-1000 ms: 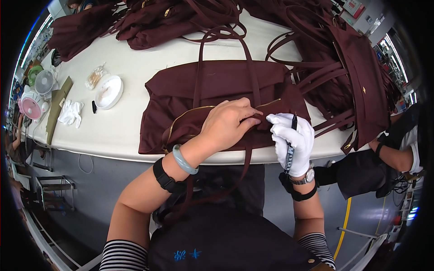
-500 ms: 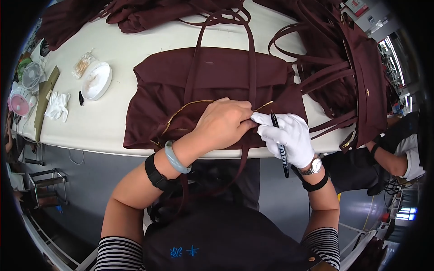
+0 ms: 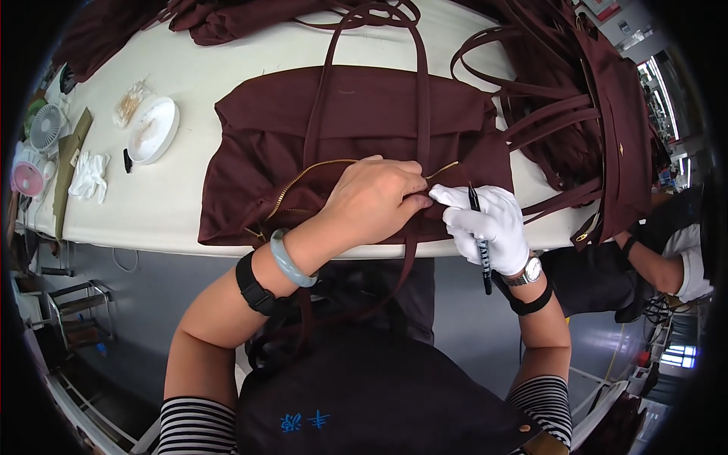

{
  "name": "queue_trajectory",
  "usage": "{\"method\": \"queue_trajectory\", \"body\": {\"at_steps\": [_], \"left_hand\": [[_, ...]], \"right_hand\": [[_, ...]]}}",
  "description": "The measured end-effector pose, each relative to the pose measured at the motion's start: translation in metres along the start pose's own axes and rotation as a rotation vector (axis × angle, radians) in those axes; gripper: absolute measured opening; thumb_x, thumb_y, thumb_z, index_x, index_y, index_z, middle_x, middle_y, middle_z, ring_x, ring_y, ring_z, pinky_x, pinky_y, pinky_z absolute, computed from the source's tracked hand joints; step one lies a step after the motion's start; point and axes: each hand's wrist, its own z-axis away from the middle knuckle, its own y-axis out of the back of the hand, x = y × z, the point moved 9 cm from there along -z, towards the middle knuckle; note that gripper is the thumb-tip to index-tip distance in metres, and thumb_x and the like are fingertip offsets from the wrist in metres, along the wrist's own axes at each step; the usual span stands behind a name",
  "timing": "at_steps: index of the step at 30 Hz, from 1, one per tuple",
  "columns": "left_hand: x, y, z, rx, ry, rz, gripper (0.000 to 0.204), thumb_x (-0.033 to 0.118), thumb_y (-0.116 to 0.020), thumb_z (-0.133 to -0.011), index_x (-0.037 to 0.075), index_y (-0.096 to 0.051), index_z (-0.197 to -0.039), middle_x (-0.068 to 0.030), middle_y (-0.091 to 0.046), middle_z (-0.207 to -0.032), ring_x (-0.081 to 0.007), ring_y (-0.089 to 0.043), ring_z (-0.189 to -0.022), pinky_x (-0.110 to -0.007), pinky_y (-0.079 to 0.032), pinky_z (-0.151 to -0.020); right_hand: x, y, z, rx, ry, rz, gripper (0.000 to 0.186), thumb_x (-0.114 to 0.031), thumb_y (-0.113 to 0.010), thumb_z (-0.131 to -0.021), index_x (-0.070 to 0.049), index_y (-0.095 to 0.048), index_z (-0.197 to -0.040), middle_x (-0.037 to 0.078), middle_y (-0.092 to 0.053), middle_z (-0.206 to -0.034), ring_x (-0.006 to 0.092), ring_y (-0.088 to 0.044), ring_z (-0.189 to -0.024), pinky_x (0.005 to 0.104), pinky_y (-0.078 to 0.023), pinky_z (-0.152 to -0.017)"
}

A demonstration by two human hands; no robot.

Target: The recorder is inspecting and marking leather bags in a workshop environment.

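Observation:
A maroon fabric bag (image 3: pixel 258 136) lies on the white table, its gold zipper (image 3: pixel 300 174) curving across the front. Bare, my left hand (image 3: pixel 375 197) pinches the bag's fabric at the zipper opening, below the right-side handle; the exact spot is hidden by my fingers. My right hand (image 3: pixel 489 227), in a white glove, grips a black pen (image 3: pixel 483 259) that stands out above and below the fist, tip upward. The gloved fingertips are at the bag, right beside my left thumb.
More maroon bags (image 3: pixel 553 129) are piled on the right and far side of the table (image 3: pixel 189 83). At left are small fans (image 3: pixel 45 129), white gloves (image 3: pixel 89 178), a white dish (image 3: pixel 153 130) and a cardboard strip (image 3: pixel 64 189). A co-worker's arm (image 3: pixel 660 269) shows at the right.
My gloved hand has moved leftward toward my left fingers, with the pen still held. My left hand has shifted slightly left in the picture, along with the bag and table as the view moved.

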Motion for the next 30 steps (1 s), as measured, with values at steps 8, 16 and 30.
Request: {"method": "queue_trajectory", "body": {"at_steps": [8, 16, 30], "left_hand": [[-0.002, 0.0, 0.001, 0.0, 0.014, -0.027, 0.017, 0.019, -0.071, -0.083, 0.002, -0.069, -0.083, -0.0083, -0.058, -0.076, -0.0309, -0.058, -0.071, -0.04, -0.046, -0.071], [0.001, 0.0, 0.001, -0.001, 0.002, -0.044, 0.019, 0.02, -0.071, -0.083, 0.001, -0.069, -0.081, -0.0087, -0.058, -0.075, -0.0306, -0.058, -0.071, -0.04, -0.046, -0.071], [0.002, -0.001, -0.001, -0.011, -0.003, -0.049, 0.019, 0.018, -0.07, -0.084, 0.001, -0.067, -0.078, -0.0094, -0.057, -0.075, -0.0315, -0.058, -0.072, -0.041, -0.045, -0.07]], "right_hand": [[0.034, -0.005, 0.007, 0.077, -0.404, -0.569, 0.032, -0.011, -0.063, -0.083, -0.005, -0.065, -0.115, 0.011, -0.07, -0.106, 0.0181, -0.065, -0.086, 0.0302, -0.05, -0.075], [0.049, -0.009, 0.004, 0.426, -0.696, -0.996, 0.009, -0.01, -0.061, -0.091, -0.004, -0.055, -0.089, 0.006, -0.062, -0.087, 0.0084, -0.051, -0.068, 0.0236, -0.041, -0.062], [0.043, -0.015, -0.002, 0.315, -0.596, -0.77, 0.01, -0.012, -0.064, -0.091, -0.003, -0.058, -0.09, 0.004, -0.056, -0.068, 0.0098, -0.052, -0.06, 0.026, -0.042, -0.057]]}}
